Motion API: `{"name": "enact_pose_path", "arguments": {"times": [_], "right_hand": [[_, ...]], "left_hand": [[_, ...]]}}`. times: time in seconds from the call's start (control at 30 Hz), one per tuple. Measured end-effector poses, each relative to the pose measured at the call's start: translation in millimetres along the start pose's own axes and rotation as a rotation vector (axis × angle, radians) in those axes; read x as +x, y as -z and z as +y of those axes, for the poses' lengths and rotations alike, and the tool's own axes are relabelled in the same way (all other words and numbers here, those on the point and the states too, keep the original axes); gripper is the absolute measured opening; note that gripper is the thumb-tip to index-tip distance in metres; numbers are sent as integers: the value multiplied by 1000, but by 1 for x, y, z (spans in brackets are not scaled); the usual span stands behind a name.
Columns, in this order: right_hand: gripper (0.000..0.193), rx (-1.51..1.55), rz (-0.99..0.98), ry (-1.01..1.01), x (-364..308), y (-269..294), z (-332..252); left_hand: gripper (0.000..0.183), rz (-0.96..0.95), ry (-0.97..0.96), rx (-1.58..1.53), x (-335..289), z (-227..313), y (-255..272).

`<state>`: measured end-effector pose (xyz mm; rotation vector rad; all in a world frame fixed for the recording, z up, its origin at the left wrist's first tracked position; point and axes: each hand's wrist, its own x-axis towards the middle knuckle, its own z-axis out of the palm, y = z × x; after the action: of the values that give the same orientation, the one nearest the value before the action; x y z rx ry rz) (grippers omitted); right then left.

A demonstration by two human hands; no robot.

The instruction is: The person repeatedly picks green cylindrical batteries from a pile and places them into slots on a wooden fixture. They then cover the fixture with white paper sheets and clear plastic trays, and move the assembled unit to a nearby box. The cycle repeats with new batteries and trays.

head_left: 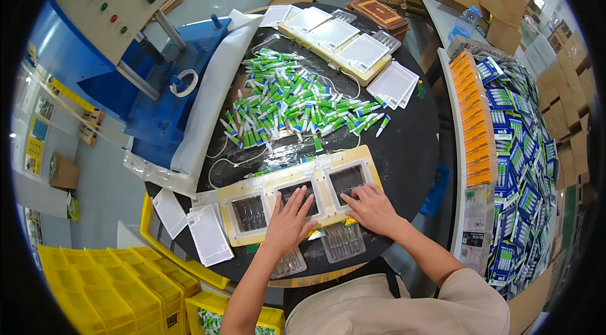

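A long cream-and-white mould frame (320, 171) with three windows lies on the near part of the black round table. Clear plastic blister trays (250, 213) sit in its windows. My left hand (291, 218) lies open across the middle window, its fingers stretched over the tray there. At the right window, my right hand (372, 210) rests with slightly bent fingers on the tray and frame edge, holding nothing that I can see. Beyond the frame lies a heap of small green-and-white glue tubes (297, 98). Another clear tray (344, 243) lies near the table's front edge.
A second frame (369, 73) covered with white cards stands on the far side of the black table (410, 146). White backing cards (209, 234) lie at the left. A blue press (170, 101) stands left, yellow crates (107, 284) lower left, and packaged glue cards (514, 209) right.
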<state>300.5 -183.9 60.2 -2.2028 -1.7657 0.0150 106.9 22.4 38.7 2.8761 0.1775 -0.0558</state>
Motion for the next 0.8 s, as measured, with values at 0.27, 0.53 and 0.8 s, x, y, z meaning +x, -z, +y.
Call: {"name": "enact_pose_path", "arguments": {"times": [0.27, 0.53, 0.8], "right_hand": [[23, 266, 273, -272, 49, 4, -8], [26, 226, 215, -361, 241, -106, -41], [16, 419, 343, -438, 199, -81, -58]], "left_hand": [[56, 181, -102, -307, 13, -46, 21], [16, 447, 422, -5, 95, -204, 37], [26, 503, 25, 291, 81, -258, 35]]}}
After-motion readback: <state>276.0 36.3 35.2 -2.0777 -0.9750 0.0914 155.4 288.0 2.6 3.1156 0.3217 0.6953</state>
